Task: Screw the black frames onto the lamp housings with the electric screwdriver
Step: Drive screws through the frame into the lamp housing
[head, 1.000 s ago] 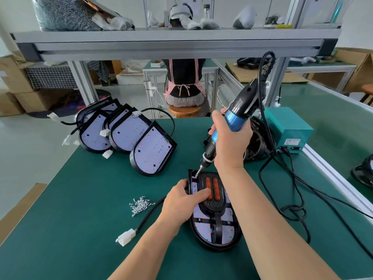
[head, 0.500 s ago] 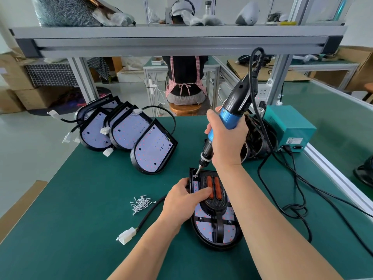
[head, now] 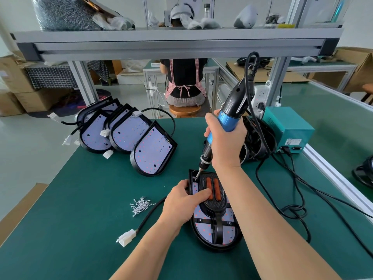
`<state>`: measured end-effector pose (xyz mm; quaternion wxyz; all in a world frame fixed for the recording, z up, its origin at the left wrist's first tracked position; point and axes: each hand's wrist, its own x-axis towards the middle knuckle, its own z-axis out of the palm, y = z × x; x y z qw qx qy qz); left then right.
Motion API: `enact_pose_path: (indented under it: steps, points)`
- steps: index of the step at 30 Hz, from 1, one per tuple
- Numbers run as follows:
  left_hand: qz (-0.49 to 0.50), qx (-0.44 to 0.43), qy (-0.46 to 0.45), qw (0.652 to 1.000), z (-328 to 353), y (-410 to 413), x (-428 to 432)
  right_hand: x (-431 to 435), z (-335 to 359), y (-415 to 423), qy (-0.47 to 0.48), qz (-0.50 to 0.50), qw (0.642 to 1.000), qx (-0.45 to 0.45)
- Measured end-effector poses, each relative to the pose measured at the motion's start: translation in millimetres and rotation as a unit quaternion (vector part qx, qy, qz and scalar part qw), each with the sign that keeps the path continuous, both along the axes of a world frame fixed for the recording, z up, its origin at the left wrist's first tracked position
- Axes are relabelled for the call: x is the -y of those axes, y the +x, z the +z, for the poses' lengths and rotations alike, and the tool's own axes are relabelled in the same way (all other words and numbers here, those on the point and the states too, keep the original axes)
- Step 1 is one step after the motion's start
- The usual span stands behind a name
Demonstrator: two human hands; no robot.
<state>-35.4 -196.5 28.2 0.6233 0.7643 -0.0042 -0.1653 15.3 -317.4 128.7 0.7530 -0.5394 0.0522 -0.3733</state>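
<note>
Now, right hand (head: 226, 146): clenched round the blue grip of the electric screwdriver (head: 232, 112), which tilts with its cord end up and away from the person
Bit: tip set down at the far left corner of the lamp housing (head: 214, 233), just beyond the left hand's fingers
Left hand (head: 181, 205): grasps the housing's left edge, fingers curled over the rim, thumb lying across the black frame (head: 217, 207) beside two orange strips (head: 213, 188)
Lamp housing: flat on the green table (head: 80, 199), close in front of the person, rounded end nearest, frame seated on its pale LED board
Screws (head: 141, 206): small loose pile on the mat, just left of the left hand
Cable (head: 149, 215): black, runs from under the left hand to a white connector (head: 126, 237)
Other housings (head: 129, 136): several leaning against one another at far left, boards showing, no frames on them
Teal box (head: 288, 126): far right of the table, black cords trailing from it
Dark parts (head: 256, 142): stacked behind the right hand; what they are I cannot tell
</note>
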Motion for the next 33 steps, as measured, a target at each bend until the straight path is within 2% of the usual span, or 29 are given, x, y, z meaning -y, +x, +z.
enact_pose_path:
  steps: [14,27,33]
  points:
    - [-0.004,-0.014,-0.02,1.0,-4.4,2.7,0.4,-6.0,-4.0,2.8,-0.033,0.012,0.999,-0.012]
    - [-0.002,-0.021,-0.028,0.999,-7.1,6.7,-0.7,-11.5,-5.6,-3.8,-0.085,0.088,0.992,0.007]
    - [-0.005,-0.025,-0.016,1.0,-4.6,6.0,-1.6,-6.5,-2.7,-17.0,-0.065,0.126,0.99,-0.001]
